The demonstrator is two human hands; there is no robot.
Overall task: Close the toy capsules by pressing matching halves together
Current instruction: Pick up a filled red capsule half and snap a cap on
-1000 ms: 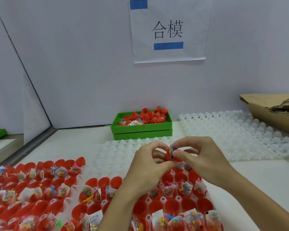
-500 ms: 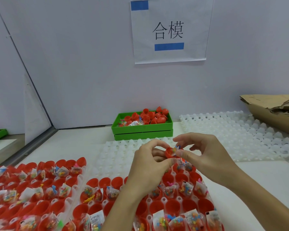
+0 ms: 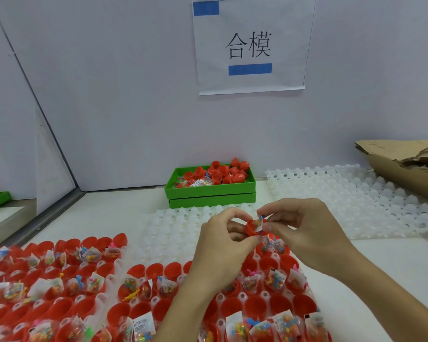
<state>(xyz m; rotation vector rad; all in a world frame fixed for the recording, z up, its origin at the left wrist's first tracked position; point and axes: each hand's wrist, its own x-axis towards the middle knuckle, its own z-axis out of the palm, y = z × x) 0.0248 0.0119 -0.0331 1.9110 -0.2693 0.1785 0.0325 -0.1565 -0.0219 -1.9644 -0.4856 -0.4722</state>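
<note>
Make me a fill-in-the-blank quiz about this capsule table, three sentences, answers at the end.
1. The left hand grips a ____ capsule half.
2. The right hand pinches a small toy packet at the half's ____.
3. The loose capsule halves by the wall lie in a ____ tray.

Missing words: red; opening; green

Left trays motion-blurred, cut by edge; cardboard cropped right; capsule half mostly finger-hidden.

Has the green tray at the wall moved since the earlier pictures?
No. The green tray sits in the same place below the paper sign, against the wall; only the camera shifted slightly.
</note>
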